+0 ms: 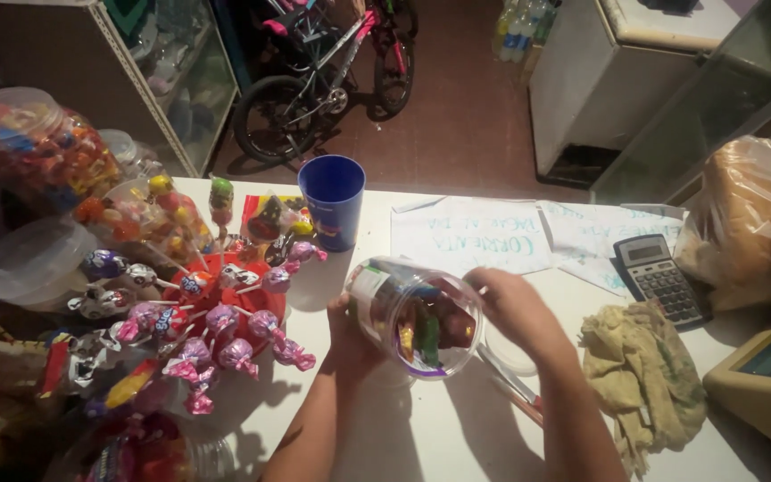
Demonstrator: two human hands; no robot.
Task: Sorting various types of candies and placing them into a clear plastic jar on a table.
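Clear plastic candy jar [417,319] lies tilted above the white desk [439,428], gripped underneath by the left hand [350,339]; the right hand [515,308] grasps its open rim. Behind the jar stands a blue cup [332,201], lollipop stand [216,312] to its left.

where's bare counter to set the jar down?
Bare white counter lies between the forearms, below the tilted clear jar held by left hand and right hand. Left side is crowded by the lollipop stand; right by the rag and calculator.
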